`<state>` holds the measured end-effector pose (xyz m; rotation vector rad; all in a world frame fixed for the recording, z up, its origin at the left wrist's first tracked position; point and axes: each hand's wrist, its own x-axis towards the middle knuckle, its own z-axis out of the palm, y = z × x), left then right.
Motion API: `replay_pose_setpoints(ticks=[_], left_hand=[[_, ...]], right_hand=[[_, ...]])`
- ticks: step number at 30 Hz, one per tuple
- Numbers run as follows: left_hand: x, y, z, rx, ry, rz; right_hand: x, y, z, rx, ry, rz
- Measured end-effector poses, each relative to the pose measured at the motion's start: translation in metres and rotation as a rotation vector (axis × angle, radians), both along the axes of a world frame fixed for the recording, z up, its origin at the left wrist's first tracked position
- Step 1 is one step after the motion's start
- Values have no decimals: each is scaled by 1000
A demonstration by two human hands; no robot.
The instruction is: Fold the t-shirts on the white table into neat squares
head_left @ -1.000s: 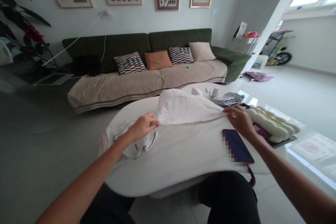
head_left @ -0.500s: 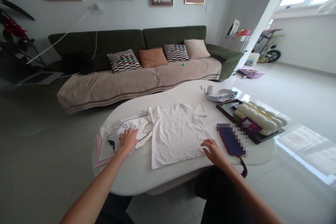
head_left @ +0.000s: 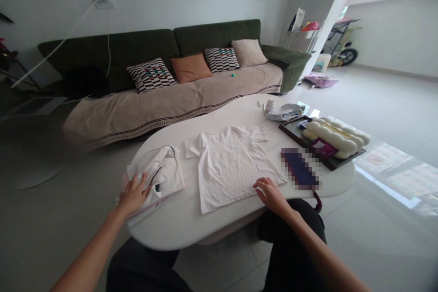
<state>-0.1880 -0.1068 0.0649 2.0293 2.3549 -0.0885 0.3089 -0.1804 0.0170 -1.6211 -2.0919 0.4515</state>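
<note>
A white short-sleeved T-shirt [head_left: 229,164] lies spread flat on the white table [head_left: 171,230], its hem towards me. My left hand [head_left: 134,195] rests on a pile of white clothes [head_left: 167,175] at the table's left end, its fingers spread. Dark piping shows on the top garment, and a pink edge peeks out beneath the pile. At the shirt's lower right corner is my right hand [head_left: 270,195], with loosely bent fingers touching the fabric near the hem; nothing shows gripped in it.
Right of the shirt lies a blurred-out dark blue flat item [head_left: 301,169] with a strap. Beyond it, a dark tray [head_left: 337,163] carries a puffy cream object [head_left: 335,137]. A crumpled plastic package [head_left: 285,112] sits at the back. A green sofa [head_left: 219,32] stands behind the table.
My left hand has moved left, and the piped garment under it has shifted left onto the pile. The T-shirt's left sleeve now lies spread out. My right hand stays by the hem.
</note>
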Motion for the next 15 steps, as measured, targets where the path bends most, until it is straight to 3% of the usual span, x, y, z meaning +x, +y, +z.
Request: replay_pose_setpoints(ticks=[2,5,7,9,12,15], left_hand=[[4,-1,-7,-65,-22,49],[20,8,14,8,9,47],[45,16,30,195,-42,-66],[83,23,34,289,-209,-268],[144,31,10,115,-390,-473],[184,37,-22,-3,-311,-401]], right_hand=[[-13,1,5,-6,1,16],[-35,3,10,-19,-17,40],[-50,4,9,-47,-43,69],[-64,4,5,-94,-87,107],[-79,2,-6,-183,-161,126],[-82,-5,-15,-231,-206,119]])
